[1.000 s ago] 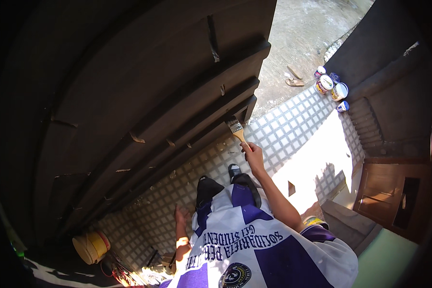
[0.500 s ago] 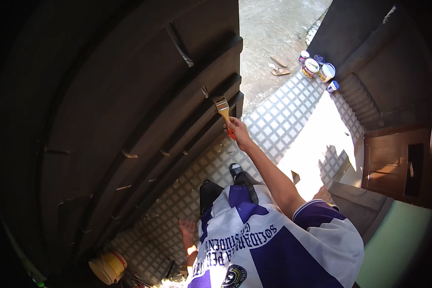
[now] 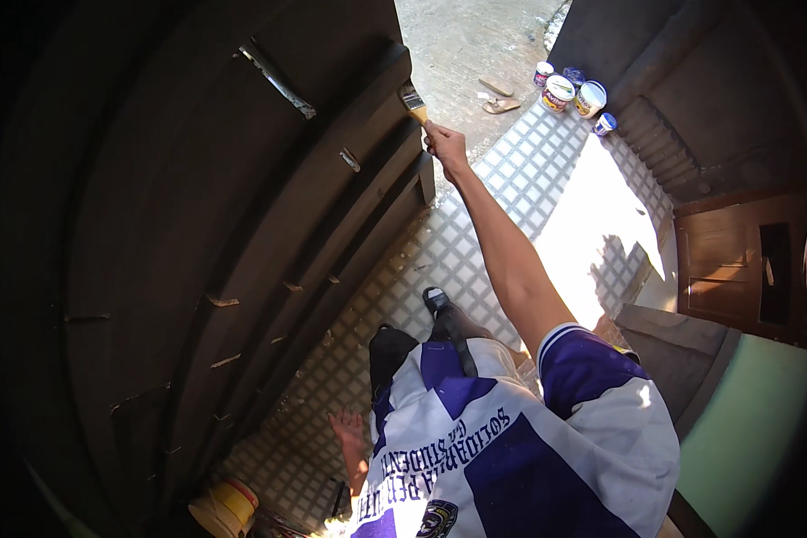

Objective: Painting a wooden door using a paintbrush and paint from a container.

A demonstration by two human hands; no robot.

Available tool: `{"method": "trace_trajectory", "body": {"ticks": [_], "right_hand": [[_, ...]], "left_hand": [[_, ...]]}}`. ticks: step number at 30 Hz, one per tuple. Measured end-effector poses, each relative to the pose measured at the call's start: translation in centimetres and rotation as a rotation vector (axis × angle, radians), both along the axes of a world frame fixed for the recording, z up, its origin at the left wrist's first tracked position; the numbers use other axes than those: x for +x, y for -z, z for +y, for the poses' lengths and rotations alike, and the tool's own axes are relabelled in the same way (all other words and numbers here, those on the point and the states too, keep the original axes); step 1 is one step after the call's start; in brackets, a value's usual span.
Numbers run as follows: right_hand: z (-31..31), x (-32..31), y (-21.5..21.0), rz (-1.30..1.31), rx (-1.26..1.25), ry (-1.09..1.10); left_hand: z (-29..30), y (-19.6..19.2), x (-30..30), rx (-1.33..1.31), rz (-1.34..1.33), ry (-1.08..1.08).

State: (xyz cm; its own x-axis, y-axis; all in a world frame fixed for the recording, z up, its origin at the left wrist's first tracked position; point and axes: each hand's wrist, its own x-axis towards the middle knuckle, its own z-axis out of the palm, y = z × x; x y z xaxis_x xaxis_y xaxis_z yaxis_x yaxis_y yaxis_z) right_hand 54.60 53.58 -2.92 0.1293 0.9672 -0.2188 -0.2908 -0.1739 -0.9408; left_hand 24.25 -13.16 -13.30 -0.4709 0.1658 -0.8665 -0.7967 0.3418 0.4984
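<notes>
- Two hands of ours show: the right hand (image 3: 446, 146) is well out in front at the end of a long, reaching arm (image 3: 507, 238), and the left hand (image 3: 345, 426) hangs low, near our shirt (image 3: 529, 448).
- Our right fingers are closed around the pale wooden handle of the brush (image 3: 413, 103), gripping it near its lower end.
- That brush is at the outer edge of the dark panel (image 3: 152, 233), tilted, its bristles pointing up and away from us; they seem to meet a ledge there, though we cannot tell how firmly they press.
- Our left fingers are open and spread, palm bare, over the tiled floor (image 3: 498, 193) and apart from the panel.
- Long ridges run along the panel, and several pale patches break its dark surface, the longest one left of the brush.
- Beyond our right hand, two sandals (image 3: 501, 106) lie on the concrete (image 3: 448, 54), close together.
- Right of the sandals we see a group of tubs (image 3: 558, 93), some with white lids, beside a dark wall (image 3: 646, 99).
- Strong sunlight bleaches a wide patch of tiles to the right of our arm.
- Farther right are a brown wooden door (image 3: 722, 260) and a green wall (image 3: 753, 412).
- At lower left, a yellow bucket (image 3: 224, 508) sits near the panel's foot.
</notes>
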Motion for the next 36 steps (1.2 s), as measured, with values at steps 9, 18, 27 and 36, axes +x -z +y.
{"method": "trace_trajectory", "body": {"ticks": [9,18,27,36], "right_hand": [[-0.3,1.6,-6.0,-1.001,-0.168,-0.127],[-1.4,1.9,-2.4,-0.280,0.107,-0.064],[-1.0,-0.6,-5.6,-0.935,-0.049,-0.086],[-3.1,-0.1,1.2,-0.279,-0.012,-0.159]], "left_hand": [[0.5,2.0,0.7,0.018,-0.017,0.104],[2.3,0.6,2.3,0.016,-0.010,0.173],[1.7,0.3,2.3,0.003,0.002,0.161],[1.2,-0.7,3.5,-0.038,0.003,0.224]]}}
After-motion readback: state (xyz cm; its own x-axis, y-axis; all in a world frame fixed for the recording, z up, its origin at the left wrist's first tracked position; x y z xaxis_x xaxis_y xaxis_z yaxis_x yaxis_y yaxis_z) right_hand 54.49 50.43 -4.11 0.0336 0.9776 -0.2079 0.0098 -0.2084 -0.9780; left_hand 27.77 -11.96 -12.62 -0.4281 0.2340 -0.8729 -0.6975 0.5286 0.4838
